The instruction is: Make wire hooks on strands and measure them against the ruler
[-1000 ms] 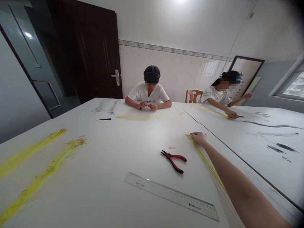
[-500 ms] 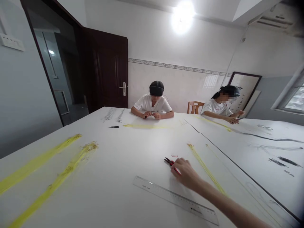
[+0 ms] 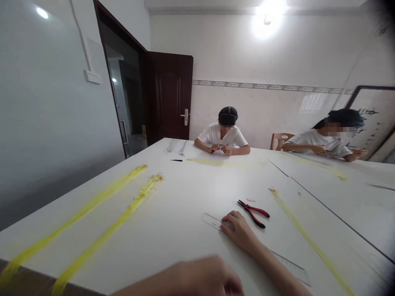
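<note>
One clear ruler (image 3: 212,220) lies flat on the white table (image 3: 185,193), well in from the near edge, with bare top to its left. Right hand (image 3: 239,231) rests on its left end, fingers laid flat, not clasped. Ruler is long, thin, see-through. Left hand (image 3: 200,277) is low and blurred; grip cannot be told. One red pliers (image 3: 253,212) lies just beside the right hand. Five yellow bundles (image 3: 123,224); two persons (image 3: 226,133) sit opposite.

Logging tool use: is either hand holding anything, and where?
Right hand lies on the far end of the clear ruler, not gripping. Left hand: too blurred to tell.
</note>
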{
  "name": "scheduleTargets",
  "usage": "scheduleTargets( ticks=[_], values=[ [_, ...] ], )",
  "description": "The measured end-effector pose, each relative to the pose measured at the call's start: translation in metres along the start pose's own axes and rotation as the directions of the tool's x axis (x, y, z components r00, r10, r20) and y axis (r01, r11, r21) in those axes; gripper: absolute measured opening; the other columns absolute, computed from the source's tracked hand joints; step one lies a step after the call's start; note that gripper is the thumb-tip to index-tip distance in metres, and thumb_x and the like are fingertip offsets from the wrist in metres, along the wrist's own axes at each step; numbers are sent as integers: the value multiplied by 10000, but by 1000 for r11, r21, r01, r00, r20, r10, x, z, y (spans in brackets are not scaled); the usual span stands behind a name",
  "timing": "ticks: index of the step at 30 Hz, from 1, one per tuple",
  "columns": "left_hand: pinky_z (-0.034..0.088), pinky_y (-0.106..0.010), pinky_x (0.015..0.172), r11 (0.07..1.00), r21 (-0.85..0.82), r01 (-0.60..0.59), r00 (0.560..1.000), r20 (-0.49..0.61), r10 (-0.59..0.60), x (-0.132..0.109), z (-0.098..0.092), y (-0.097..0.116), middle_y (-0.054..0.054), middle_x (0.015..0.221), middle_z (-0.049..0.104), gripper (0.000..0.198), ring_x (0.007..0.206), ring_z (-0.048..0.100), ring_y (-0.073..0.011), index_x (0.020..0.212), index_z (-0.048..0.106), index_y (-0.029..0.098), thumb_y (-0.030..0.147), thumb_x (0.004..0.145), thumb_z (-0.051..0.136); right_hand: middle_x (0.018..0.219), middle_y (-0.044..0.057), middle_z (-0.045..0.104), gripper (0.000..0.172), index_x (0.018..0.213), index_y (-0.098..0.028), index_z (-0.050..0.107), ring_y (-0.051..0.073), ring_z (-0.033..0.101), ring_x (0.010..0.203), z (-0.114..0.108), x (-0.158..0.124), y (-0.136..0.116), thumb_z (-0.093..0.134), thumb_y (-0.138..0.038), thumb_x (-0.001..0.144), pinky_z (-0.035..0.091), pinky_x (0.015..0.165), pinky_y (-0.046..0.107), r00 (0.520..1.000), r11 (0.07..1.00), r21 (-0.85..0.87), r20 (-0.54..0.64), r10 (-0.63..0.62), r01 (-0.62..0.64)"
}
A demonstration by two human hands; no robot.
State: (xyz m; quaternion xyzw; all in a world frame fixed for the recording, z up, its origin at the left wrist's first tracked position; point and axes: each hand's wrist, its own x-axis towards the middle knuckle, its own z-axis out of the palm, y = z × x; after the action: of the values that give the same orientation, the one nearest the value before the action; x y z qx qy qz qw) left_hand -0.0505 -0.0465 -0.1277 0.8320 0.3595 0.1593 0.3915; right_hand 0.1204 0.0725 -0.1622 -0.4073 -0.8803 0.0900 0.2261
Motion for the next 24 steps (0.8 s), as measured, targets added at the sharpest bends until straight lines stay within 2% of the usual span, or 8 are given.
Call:
scheduleTargets(
  ticks=[2, 3, 6, 8, 11, 16, 19, 24],
  values=[
    [523, -368, 755, 984, 80, 162, 974, -173, -146, -13, -44, -20, -61, 974, 634, 212, 832, 614, -169, 991, 608, 144, 313, 891, 527, 995, 45, 591, 237, 959, -154, 586, 167, 559, 947, 2, 1, 3, 517, -366, 877, 460, 853, 393, 1000, 1000, 25, -10, -10, 10],
    [525, -356, 729, 963, 101, 251, 937, -276, -215, -20, -66, -32, -49, 921, 638, 223, 794, 617, -163, 967, 610, 134, 323, 897, 515, 990, 44, 590, 235, 953, -154, 585, 166, 557, 944, 3, 1, 4, 513, -365, 879, 460, 849, 390, 1000, 999, 33, -13, -11, 12],
    [521, -365, 739, 871, 112, 479, 757, -555, -345, -42, -125, -72, -48, 919, 634, 253, 801, 617, -171, 992, 598, 129, 343, 905, 496, 975, 39, 583, 223, 940, -154, 581, 164, 550, 932, 3, 3, 4, 508, -356, 880, 454, 841, 385, 1000, 999, 41, -21, -11, 12],
    [524, -371, 738, 793, 91, 602, 623, -675, -396, -55, -153, -99, -61, 971, 627, 263, 820, 617, -176, 1034, 585, 130, 342, 897, 511, 959, 42, 579, 200, 926, -157, 583, 169, 542, 928, 3, 3, 2, 502, -334, 878, 446, 843, 387, 1000, 999, 40, -27, -11, 12],
    [517, -391, 780, 668, 51, 742, 436, -794, -423, -69, -179, -133, -76, 1053, 612, 257, 891, 607, -193, 1066, 582, 146, 326, 894, 518, 934, 63, 583, 167, 895, -182, 592, 185, 536, 906, 3, 2, 0, 473, -297, 874, 447, 829, 382, 999, 999, 38, -41, -9, 11],
    [485, -438, 862, 482, -6, 876, 194, -911, -364, -74, -198, -164, -96, 1175, 567, 269, 1012, 570, -221, 1120, 566, 169, 305, 893, 521, 899, 67, 593, 150, 859, -218, 586, 201, 550, 857, 7, 3, 3, 450, -280, 866, 461, 791, 380, 997, 998, 46, -70, -37, 40],
    [482, -450, 867, 400, -31, 916, 118, -932, -343, -69, -206, -174, -101, 1197, 553, 297, 1030, 564, -231, 1149, 550, 166, 306, 888, 529, 882, 60, 594, 150, 841, -229, 581, 199, 555, 831, 10, 5, 7, 445, -288, 867, 470, 765, 376, 995, 997, 56, -83, -48, 53],
    [495, -434, 843, 319, -23, 948, 114, -908, -404, -55, -224, -186, -93, 1158, 574, 286, 999, 579, -223, 1129, 560, 161, 306, 883, 540, 855, 54, 593, 139, 825, -239, 581, 197, 557, 799, 11, 8, 11, 457, -294, 858, 477, 728, 367, 994, 995, 73, -91, -61, 68]
  ],
)
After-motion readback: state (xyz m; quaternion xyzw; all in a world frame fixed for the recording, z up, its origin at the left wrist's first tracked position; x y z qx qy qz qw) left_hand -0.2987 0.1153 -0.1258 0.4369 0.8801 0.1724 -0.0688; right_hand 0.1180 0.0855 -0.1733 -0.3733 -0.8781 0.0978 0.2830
